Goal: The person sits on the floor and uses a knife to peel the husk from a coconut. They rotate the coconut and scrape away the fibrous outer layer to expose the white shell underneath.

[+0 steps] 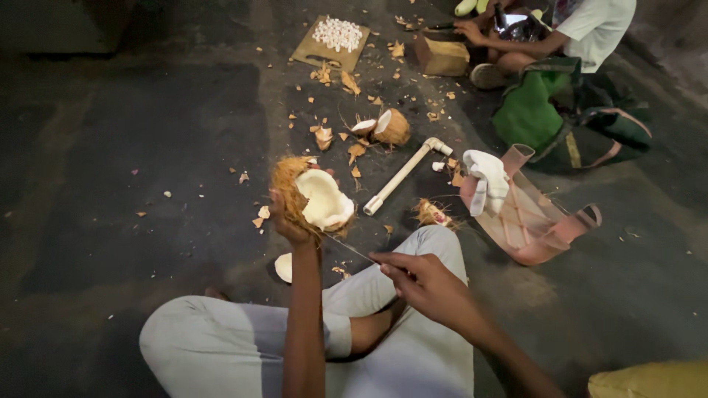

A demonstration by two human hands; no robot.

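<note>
Head view: left hand gripped coconut, white flesh facing up-right; right hand pinched thin knife, blade angled up-left toward it.

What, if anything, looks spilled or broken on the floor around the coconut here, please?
Brown husk scraps lie strewn over the dark floor, and a second broken coconut sits open beyond the half coconut in the left hand.
</note>
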